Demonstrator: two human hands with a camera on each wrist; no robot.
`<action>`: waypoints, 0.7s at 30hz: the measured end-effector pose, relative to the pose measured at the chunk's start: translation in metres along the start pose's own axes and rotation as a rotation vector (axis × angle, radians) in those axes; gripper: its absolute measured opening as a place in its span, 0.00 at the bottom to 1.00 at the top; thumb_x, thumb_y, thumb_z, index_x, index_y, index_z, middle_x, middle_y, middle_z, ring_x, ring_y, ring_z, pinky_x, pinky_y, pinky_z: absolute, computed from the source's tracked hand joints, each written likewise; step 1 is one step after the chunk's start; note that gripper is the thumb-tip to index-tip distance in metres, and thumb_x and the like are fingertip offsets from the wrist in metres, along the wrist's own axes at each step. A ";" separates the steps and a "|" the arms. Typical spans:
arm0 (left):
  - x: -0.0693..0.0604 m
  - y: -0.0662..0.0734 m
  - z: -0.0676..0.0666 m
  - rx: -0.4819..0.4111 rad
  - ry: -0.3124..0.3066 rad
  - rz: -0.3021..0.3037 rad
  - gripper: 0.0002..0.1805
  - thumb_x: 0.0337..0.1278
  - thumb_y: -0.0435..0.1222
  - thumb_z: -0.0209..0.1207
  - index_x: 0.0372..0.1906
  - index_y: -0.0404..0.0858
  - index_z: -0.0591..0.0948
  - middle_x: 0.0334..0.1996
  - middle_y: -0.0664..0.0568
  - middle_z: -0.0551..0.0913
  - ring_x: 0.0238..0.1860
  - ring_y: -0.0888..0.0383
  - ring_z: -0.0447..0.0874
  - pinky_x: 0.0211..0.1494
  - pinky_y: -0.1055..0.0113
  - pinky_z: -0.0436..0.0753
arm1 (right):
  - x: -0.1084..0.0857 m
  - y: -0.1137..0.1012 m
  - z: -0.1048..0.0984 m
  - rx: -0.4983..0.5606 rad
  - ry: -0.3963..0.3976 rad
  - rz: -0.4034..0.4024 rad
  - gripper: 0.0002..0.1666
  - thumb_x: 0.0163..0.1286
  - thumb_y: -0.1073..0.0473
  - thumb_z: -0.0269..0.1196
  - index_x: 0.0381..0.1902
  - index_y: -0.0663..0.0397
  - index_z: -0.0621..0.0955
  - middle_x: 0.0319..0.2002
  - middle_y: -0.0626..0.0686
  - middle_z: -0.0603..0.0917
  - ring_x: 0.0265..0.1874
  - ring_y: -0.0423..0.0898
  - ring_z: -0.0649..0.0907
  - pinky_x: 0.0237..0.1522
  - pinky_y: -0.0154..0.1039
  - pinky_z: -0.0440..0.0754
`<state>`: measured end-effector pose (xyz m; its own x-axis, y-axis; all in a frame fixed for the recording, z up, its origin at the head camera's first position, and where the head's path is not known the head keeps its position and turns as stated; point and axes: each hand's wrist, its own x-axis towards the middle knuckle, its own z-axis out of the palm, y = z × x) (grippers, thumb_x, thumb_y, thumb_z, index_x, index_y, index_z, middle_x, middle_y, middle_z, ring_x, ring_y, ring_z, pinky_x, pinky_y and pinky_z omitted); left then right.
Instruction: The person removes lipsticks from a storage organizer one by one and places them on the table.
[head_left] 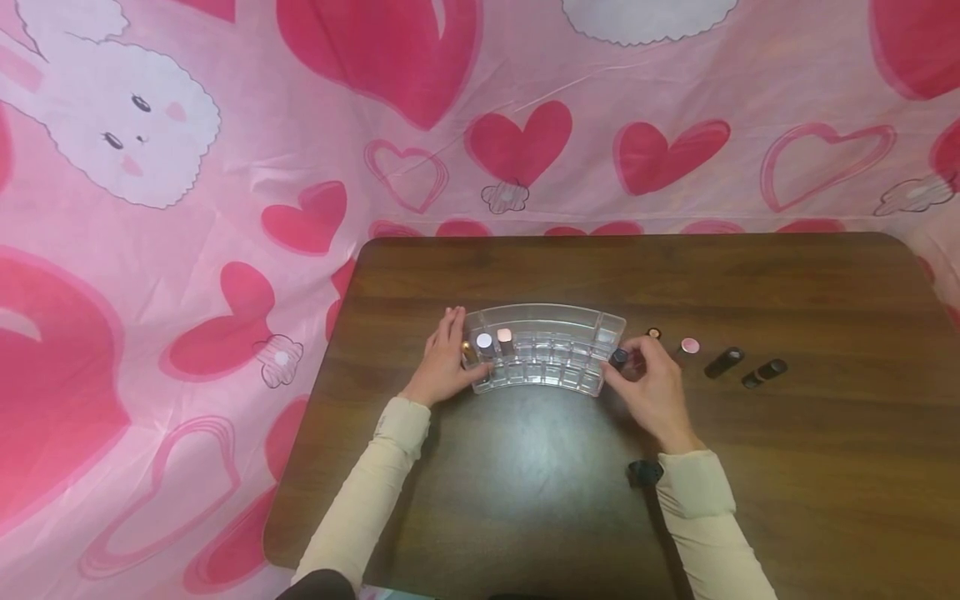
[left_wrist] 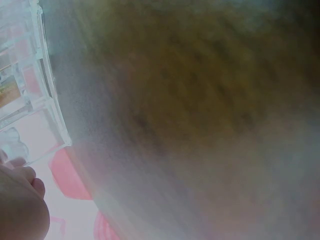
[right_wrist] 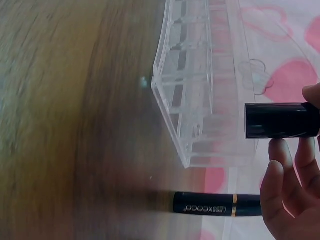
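Note:
A clear curved organizer (head_left: 551,312) stands on the table, its corner showing in the left wrist view (left_wrist: 52,112) and one end in the right wrist view (right_wrist: 172,125). My left hand (head_left: 442,358) (left_wrist: 22,205) rests against its left end, fingers extended along the side and thumb across the front. A white-topped tube (head_left: 484,342), a pink-topped tube (head_left: 505,337) and a gold item (head_left: 467,351) stand at that end. At the right end, my right hand (head_left: 660,392) (right_wrist: 297,195) pinches a black tube (head_left: 618,358) (right_wrist: 280,120) above the table, beside the organizer.
Right of my right hand on the brown table (head_left: 525,500) stand a gold-topped tube (head_left: 654,332), a pink-topped tube (head_left: 690,346) and two black tubes (head_left: 724,362) (head_left: 765,373). A lettered black tube (right_wrist: 205,203) stands near my right fingers. Behind hangs heart-patterned pink cloth (head_left: 585,167).

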<state>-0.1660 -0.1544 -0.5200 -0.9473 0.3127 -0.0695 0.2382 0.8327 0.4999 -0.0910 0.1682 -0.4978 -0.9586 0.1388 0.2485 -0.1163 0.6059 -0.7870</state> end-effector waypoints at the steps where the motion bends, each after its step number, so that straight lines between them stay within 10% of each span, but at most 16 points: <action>1: 0.000 0.000 0.000 -0.001 0.001 0.001 0.61 0.47 0.60 0.65 0.77 0.44 0.41 0.77 0.48 0.43 0.79 0.50 0.36 0.77 0.43 0.51 | 0.000 0.001 -0.001 -0.003 0.005 -0.003 0.18 0.53 0.64 0.72 0.39 0.61 0.76 0.32 0.57 0.78 0.31 0.50 0.77 0.32 0.27 0.72; 21: 0.000 -0.001 0.001 0.004 -0.004 -0.011 0.62 0.46 0.61 0.64 0.78 0.46 0.40 0.77 0.49 0.42 0.79 0.49 0.38 0.75 0.42 0.54 | -0.007 0.016 -0.014 -0.057 0.042 0.042 0.18 0.54 0.63 0.72 0.39 0.60 0.76 0.32 0.57 0.78 0.31 0.48 0.76 0.33 0.23 0.68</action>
<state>-0.1663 -0.1546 -0.5211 -0.9492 0.3049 -0.0784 0.2282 0.8380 0.4957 -0.0826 0.1874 -0.5042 -0.9504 0.1972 0.2405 -0.0602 0.6422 -0.7641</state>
